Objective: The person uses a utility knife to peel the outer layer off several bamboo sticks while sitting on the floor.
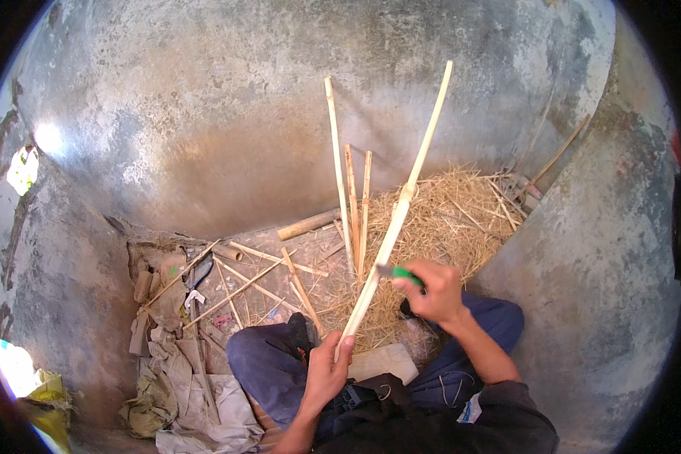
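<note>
A long pale bamboo strip slants up and away from my lap, with a thicker joint partway along it. Its near end is gripped in my left hand, fingers wrapped round it. My right hand is closed on the green handle of a knife. The short blade meets the strip's right side, a little above my left hand. Part of the handle is hidden by my fingers. Beyond the strip, several thinner bamboo sticks lean upright against the wall.
A heap of straw-like shavings lies at the wall's foot. Loose sticks and a thick bamboo pole are scattered on the floor. Crumpled sacking lies at the left. The concrete wall encloses the far side; another wall stands close right.
</note>
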`<move>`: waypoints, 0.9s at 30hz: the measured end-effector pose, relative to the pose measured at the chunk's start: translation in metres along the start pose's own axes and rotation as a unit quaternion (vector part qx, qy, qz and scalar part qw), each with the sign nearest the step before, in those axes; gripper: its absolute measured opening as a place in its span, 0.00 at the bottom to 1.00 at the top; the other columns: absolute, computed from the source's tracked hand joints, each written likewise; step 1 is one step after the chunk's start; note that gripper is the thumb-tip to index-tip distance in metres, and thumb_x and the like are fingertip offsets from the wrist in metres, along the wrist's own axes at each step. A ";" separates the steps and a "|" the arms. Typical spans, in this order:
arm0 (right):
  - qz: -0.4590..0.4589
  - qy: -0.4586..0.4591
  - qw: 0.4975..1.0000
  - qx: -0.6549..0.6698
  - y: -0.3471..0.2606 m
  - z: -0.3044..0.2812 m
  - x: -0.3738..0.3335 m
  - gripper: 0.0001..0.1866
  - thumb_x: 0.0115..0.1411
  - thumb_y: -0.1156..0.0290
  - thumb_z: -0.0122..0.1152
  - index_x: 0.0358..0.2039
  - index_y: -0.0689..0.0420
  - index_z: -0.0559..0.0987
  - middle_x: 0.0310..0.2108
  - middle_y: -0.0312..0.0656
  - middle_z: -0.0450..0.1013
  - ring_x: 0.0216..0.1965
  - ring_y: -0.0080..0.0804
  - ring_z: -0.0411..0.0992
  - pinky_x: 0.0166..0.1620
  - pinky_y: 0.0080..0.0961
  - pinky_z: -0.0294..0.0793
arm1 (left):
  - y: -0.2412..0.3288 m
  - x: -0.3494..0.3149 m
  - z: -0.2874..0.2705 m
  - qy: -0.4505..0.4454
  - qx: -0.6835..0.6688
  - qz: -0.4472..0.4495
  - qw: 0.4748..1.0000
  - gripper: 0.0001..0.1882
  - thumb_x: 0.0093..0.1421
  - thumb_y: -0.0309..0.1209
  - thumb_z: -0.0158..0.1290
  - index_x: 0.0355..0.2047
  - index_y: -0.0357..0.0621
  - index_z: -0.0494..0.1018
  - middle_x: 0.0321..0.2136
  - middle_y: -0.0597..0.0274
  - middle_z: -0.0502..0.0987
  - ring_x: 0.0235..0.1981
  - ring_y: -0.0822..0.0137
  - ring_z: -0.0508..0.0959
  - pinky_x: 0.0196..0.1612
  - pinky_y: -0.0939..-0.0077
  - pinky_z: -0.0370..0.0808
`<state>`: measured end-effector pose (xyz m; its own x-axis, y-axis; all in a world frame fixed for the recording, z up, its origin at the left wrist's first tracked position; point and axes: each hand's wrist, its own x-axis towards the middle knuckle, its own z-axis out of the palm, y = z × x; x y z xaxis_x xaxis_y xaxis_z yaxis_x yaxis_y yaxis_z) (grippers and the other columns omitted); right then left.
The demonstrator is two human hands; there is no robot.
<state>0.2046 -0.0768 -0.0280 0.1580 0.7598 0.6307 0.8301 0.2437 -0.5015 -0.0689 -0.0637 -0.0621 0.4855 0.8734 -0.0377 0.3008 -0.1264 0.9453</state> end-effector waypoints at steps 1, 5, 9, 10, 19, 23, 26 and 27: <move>0.000 -0.009 1.000 0.001 -0.004 0.007 -0.009 0.14 0.63 0.57 0.73 0.37 0.56 0.85 0.30 0.45 0.83 0.26 0.43 0.82 0.29 0.36 0.79 | 0.003 0.001 0.001 0.008 0.003 0.007 1.000 0.20 0.78 0.42 0.51 0.35 0.38 0.73 0.18 0.69 0.71 0.20 0.78 0.70 0.23 0.74 0.67; -0.007 -0.024 0.999 0.021 -0.015 0.026 -0.025 0.14 0.63 0.57 0.74 0.37 0.55 0.85 0.30 0.43 0.83 0.27 0.44 0.82 0.29 0.36 0.80 | 0.018 0.009 0.009 0.046 0.050 0.033 0.997 0.18 0.77 0.40 0.54 0.36 0.36 0.74 0.17 0.50 0.74 0.17 0.59 0.76 0.24 0.63 0.69; -0.019 -0.036 0.999 0.033 -0.025 0.030 -0.028 0.15 0.63 0.55 0.73 0.36 0.55 0.84 0.29 0.43 0.82 0.27 0.43 0.83 0.28 0.36 0.80 | 0.026 0.014 0.014 0.062 0.061 0.075 0.993 0.18 0.76 0.41 0.56 0.37 0.36 0.75 0.17 0.48 0.73 0.16 0.58 0.76 0.23 0.61 0.69; -0.024 -0.045 0.998 0.030 -0.028 0.028 -0.028 0.15 0.63 0.55 0.73 0.36 0.55 0.84 0.29 0.43 0.82 0.27 0.43 0.83 0.28 0.36 0.80 | 0.026 0.015 0.012 0.056 0.055 0.069 0.994 0.18 0.76 0.41 0.56 0.37 0.36 0.75 0.17 0.49 0.72 0.16 0.60 0.75 0.23 0.62 0.68; 0.002 0.003 1.000 0.003 0.001 0.020 -0.010 0.15 0.63 0.54 0.73 0.37 0.54 0.86 0.28 0.44 0.82 0.25 0.41 0.82 0.27 0.35 0.78 | 0.015 0.002 0.006 0.012 0.005 -0.004 1.000 0.18 0.76 0.40 0.55 0.36 0.35 0.76 0.15 0.58 0.66 0.18 0.74 0.66 0.22 0.68 0.65; 0.012 0.041 0.999 -0.022 0.025 0.025 -0.004 0.15 0.64 0.55 0.72 0.36 0.55 0.86 0.26 0.46 0.81 0.24 0.43 0.81 0.27 0.38 0.77 | 0.023 -0.006 0.001 0.011 0.012 -0.017 1.000 0.19 0.76 0.40 0.55 0.36 0.35 0.76 0.14 0.61 0.67 0.18 0.75 0.66 0.22 0.69 0.64; 0.055 0.065 0.995 -0.047 0.056 0.012 0.021 0.15 0.65 0.57 0.71 0.36 0.58 0.85 0.25 0.46 0.81 0.23 0.44 0.80 0.28 0.38 0.75 | 0.011 -0.028 -0.005 -0.029 -0.011 -0.037 0.999 0.20 0.77 0.42 0.54 0.35 0.35 0.76 0.15 0.64 0.69 0.20 0.77 0.67 0.23 0.72 0.64; 0.054 0.064 0.996 -0.040 0.058 0.006 0.029 0.16 0.66 0.57 0.70 0.36 0.58 0.85 0.25 0.47 0.80 0.23 0.44 0.79 0.28 0.38 0.75 | 0.008 -0.032 -0.006 -0.030 -0.022 -0.048 0.998 0.20 0.77 0.42 0.54 0.35 0.35 0.76 0.16 0.66 0.70 0.20 0.77 0.67 0.23 0.72 0.64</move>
<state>0.2541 -0.0368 -0.0428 0.3120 0.6946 0.6482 0.8434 0.1116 -0.5255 -0.0869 -0.0900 -0.0510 0.5051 0.8506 -0.1464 0.3126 -0.0222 0.9496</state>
